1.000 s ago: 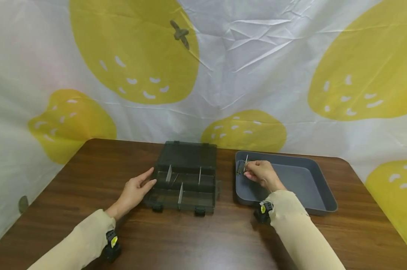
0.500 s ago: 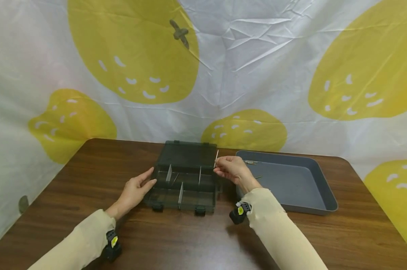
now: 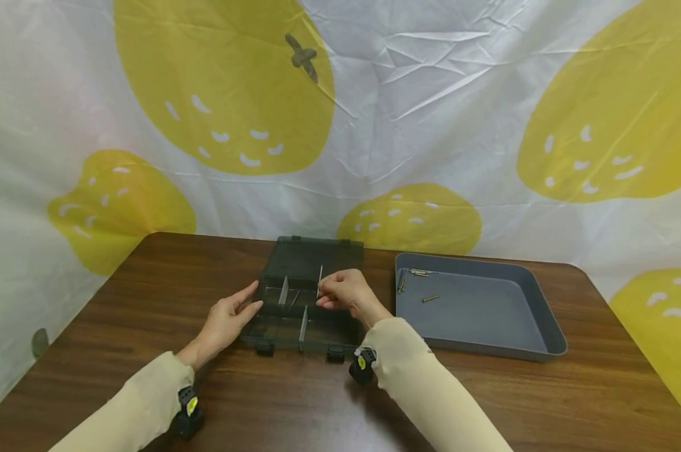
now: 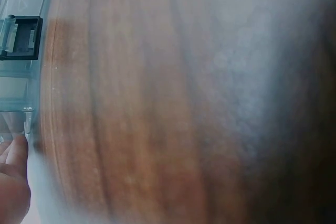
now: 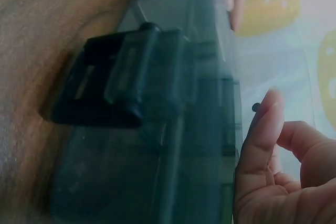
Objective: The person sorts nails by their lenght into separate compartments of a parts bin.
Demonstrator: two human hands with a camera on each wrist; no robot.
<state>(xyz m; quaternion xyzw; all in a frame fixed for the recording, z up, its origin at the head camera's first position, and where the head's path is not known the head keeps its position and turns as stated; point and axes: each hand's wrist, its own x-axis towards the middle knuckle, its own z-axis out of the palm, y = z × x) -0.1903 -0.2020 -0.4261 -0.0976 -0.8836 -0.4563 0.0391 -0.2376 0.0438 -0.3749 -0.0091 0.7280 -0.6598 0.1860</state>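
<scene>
Pinching a thin silver metal pin (image 3: pixel 320 280) upright, the right hand (image 3: pixel 346 294) hovers over the dark see-through plastic box (image 3: pixel 306 301). Fingers relaxed, the left hand (image 3: pixel 225 320) seems to touch its side.

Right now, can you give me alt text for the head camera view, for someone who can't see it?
A person's right hand pinches a thin metal pin upright over an open, dark compartment box on a brown wooden table, while the left hand rests against the box's left edge. To the right sits a grey tray holding a few more pins; a white cloth with yellow fruit shapes hangs behind.
</scene>
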